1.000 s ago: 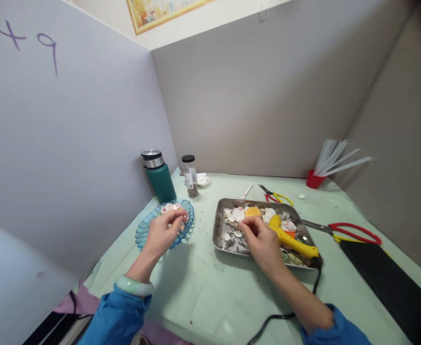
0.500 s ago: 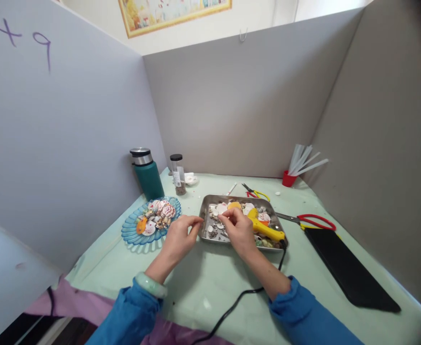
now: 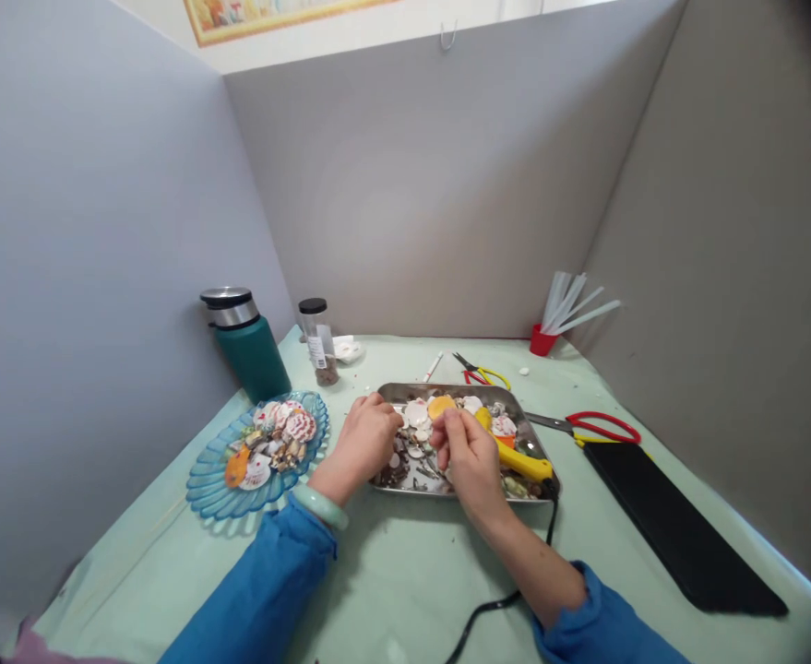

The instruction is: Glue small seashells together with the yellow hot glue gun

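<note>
My left hand [image 3: 364,437] reaches over the left end of a metal tray [image 3: 460,495], its fingers bent and closed together. Whatever its fingertips touch is hidden behind the hand. Above the middle of the tray, my right hand [image 3: 471,461] has its thumb and fingers drawn together in a pinch; anything held there is too small to make out. The tray bears shells, an orange shell [image 3: 441,407] among them, and small loose bits. A yellow glue gun [image 3: 526,462] lies across its right side.
At left stand a blue glass plate [image 3: 206,480] of shells, a green bottle [image 3: 253,355] and a black-lidded jar [image 3: 318,341]. Pliers [image 3: 481,371] lie behind the tray. On the right are scissors [image 3: 585,427], a black slab [image 3: 682,526] and a red cup [image 3: 543,340] of glue sticks.
My left hand has moved from the tray's front left side up over its left end. My right hand has turned slightly and stays over the tray. The view has shifted.
</note>
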`<state>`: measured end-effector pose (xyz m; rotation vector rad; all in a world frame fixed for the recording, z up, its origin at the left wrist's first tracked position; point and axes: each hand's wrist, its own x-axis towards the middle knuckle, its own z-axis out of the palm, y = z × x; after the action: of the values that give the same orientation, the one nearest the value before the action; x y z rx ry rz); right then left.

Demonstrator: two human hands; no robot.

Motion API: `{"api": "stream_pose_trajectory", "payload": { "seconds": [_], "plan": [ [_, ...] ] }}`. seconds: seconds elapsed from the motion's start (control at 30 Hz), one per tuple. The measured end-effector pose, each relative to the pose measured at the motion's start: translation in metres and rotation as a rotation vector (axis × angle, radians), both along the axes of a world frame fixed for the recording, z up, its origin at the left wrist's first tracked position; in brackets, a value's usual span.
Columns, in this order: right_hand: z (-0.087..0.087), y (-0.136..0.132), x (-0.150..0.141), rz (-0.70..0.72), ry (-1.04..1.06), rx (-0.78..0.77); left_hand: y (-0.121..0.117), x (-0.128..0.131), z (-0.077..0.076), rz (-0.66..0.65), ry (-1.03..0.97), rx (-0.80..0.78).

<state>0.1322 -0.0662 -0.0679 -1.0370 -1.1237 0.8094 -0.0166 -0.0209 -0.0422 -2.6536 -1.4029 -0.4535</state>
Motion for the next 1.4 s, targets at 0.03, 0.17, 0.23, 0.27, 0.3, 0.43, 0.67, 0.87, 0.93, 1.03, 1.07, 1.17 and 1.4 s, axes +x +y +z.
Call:
{"api": "stream_pose_trajectory", "payload": {
  "seconds": [0.03, 0.17, 0.23, 0.27, 0.3, 0.43, 0.67, 0.87, 0.93, 1.03, 1.07, 1.17, 1.4],
  "plan": [
    [0.001, 0.0, 0.0, 0.004, 0.004, -0.004, 0.004, 0.001, 0.0, -0.004, 0.026, 0.0],
    [0.002, -0.001, 0.0, 0.014, 0.001, -0.016, 0.015, 0.004, -0.003, -0.021, 0.108, -0.013],
    [0.002, -0.002, 0.0, 0.016, -0.003, -0.019, 0.019, 0.006, -0.004, -0.028, 0.135, -0.024],
    [0.001, -0.002, 0.0, 0.017, -0.004, -0.019, 0.02, 0.006, -0.005, -0.027, 0.144, -0.029],
    [0.001, -0.001, 0.0, 0.018, -0.006, -0.02, 0.02, 0.007, -0.006, -0.025, 0.151, -0.034],
    [-0.001, -0.001, 0.0, 0.024, -0.014, -0.038, 0.018, 0.004, -0.005, -0.018, 0.166, -0.053],
    [-0.001, -0.001, 0.0, 0.03, -0.014, -0.054, 0.002, -0.009, 0.0, -0.04, 0.138, -0.064],
    [0.004, -0.006, 0.001, 0.025, 0.054, 0.001, 0.006, 0.006, 0.002, -0.062, 0.172, -0.065],
    [0.003, -0.007, 0.002, 0.033, 0.055, 0.026, 0.011, 0.013, 0.001, -0.073, 0.182, -0.07],
    [0.0, -0.009, 0.002, 0.05, 0.018, 0.064, 0.015, 0.019, -0.002, -0.082, 0.191, -0.072],
    [-0.001, -0.009, 0.001, 0.053, 0.012, 0.076, 0.015, 0.02, -0.003, -0.085, 0.191, -0.069],
    [0.001, -0.009, 0.002, 0.049, 0.036, 0.089, 0.014, 0.018, -0.006, -0.087, 0.183, -0.05],
    [0.021, -0.001, 0.036, 0.054, -0.218, 0.086, 0.01, 0.01, -0.009, -0.061, 0.162, -0.016]
  ]
}}
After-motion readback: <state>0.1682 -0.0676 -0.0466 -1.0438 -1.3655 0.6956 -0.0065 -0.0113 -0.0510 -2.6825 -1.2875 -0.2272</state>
